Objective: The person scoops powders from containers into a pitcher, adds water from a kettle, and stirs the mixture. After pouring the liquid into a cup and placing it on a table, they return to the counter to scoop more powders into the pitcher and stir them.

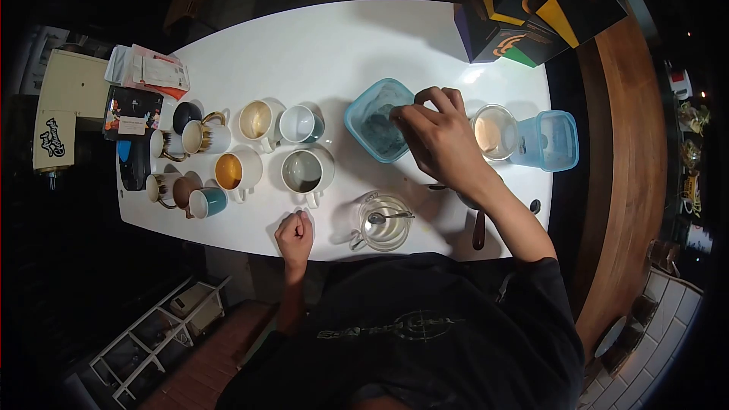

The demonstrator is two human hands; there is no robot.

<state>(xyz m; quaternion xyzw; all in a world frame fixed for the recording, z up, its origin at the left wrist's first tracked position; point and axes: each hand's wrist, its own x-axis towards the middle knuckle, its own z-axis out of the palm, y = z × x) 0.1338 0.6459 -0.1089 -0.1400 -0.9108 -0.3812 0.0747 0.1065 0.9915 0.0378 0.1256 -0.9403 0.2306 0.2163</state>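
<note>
My right hand [444, 133] is over the right edge of a blue square container [363, 111], its fingers bent and pressed together; what they hold, if anything, is hidden. My left hand [295, 235] is a closed fist at the table's front edge, just below a white mug with a grey inside [302, 171]. Between the hands, nearer my body, stands a glass pitcher [380, 234] with a spoon [391, 216] in it. Right of my right hand are a round cup with a pale inside [493, 133] and a second blue container [558, 140].
Several mugs, one with a golden inside [229, 171], stand on the left of the white table [304, 45]. Packets [159, 72] lie at the far left. Dark boxes [524, 15] stand at the back right. A brown handle [478, 231] lies near the front right edge.
</note>
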